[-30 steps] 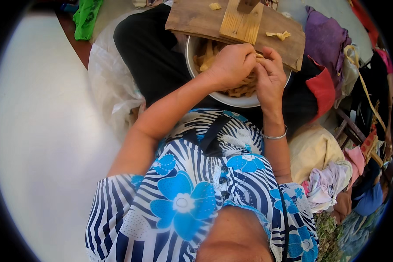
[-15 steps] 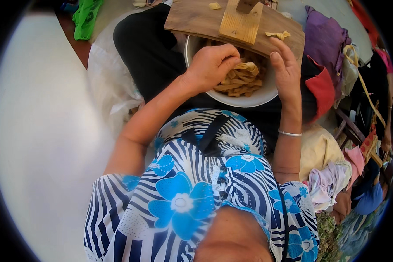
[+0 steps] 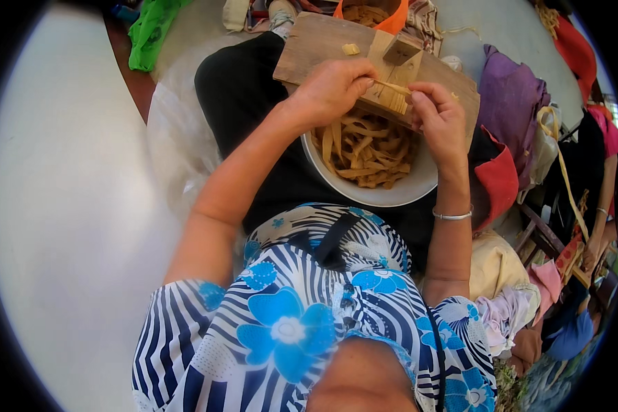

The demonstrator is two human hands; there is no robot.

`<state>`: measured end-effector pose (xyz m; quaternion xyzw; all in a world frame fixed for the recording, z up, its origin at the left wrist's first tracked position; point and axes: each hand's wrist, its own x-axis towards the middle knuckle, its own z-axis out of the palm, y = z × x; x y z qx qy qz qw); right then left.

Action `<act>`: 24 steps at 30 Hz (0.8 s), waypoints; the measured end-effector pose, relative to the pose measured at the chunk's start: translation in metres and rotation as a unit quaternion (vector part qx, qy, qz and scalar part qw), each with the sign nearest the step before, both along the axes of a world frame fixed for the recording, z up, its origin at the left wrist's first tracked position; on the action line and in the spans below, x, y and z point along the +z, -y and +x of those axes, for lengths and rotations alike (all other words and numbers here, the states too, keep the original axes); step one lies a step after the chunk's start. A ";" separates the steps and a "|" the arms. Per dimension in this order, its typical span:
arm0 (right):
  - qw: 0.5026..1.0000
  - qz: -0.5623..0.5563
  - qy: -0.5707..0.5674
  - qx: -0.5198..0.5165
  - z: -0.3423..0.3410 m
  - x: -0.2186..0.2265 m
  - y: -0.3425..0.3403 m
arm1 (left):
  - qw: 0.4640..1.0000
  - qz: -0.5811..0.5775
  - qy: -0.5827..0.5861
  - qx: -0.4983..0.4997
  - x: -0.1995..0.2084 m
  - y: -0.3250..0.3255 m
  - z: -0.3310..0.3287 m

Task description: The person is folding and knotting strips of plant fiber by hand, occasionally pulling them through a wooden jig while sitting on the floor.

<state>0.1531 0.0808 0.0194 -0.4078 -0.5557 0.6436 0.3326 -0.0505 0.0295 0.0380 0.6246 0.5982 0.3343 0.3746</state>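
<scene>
A tan, flat strip (image 3: 393, 86) is stretched nearly level between my hands, above a wooden board (image 3: 316, 44). My left hand (image 3: 333, 89) pinches its left end. At the other end, the thumb and fingers of my right hand (image 3: 438, 120) are closed on it. An upright wooden block (image 3: 402, 51) stands on the board just beyond the strip. Below my hands, a white bowl (image 3: 378, 200) on my lap holds a tangle of similar tan strips (image 3: 371, 151). The board covers the bowl's far side. One small folded tan piece (image 3: 351, 49) lies on the board.
Beyond the board stands an orange container (image 3: 395, 19) with more tan material. Purple cloth (image 3: 508, 103) and piled fabrics lie to the right, where another person's arm (image 3: 603, 220) shows. A clear plastic bag (image 3: 182, 147) is at left, with a green bag (image 3: 147, 34) farther off.
My right hand has gone from open fingers to a pinch on the strip. The strip, bunched in my left hand before, is now drawn straight. The view has shifted, showing more beyond the board.
</scene>
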 end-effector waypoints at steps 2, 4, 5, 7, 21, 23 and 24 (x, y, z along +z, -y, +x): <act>0.999 0.024 0.007 -0.032 -0.006 0.003 0.000 | 0.999 -0.024 0.031 0.019 -0.004 -0.006 -0.003; 0.995 0.071 0.062 -0.032 -0.005 -0.006 -0.005 | 0.991 -0.083 0.105 0.023 -0.015 -0.013 -0.006; 0.991 0.094 0.089 -0.033 -0.005 -0.013 -0.008 | 0.992 -0.089 0.090 0.025 -0.018 -0.017 -0.008; 0.970 0.199 0.131 -0.050 -0.010 -0.030 -0.009 | 0.992 -0.107 0.062 0.028 -0.022 -0.022 -0.008; 0.816 0.459 0.350 -0.029 0.006 -0.034 0.020 | 0.953 0.117 -0.177 0.217 -0.057 -0.002 -0.004; 0.806 0.506 0.301 -0.053 -0.010 -0.015 0.038 | 0.971 0.045 -0.079 0.221 -0.045 0.017 0.017; 0.806 0.525 0.266 -0.063 -0.020 -0.005 0.046 | 0.981 0.028 -0.018 0.190 -0.036 0.028 0.027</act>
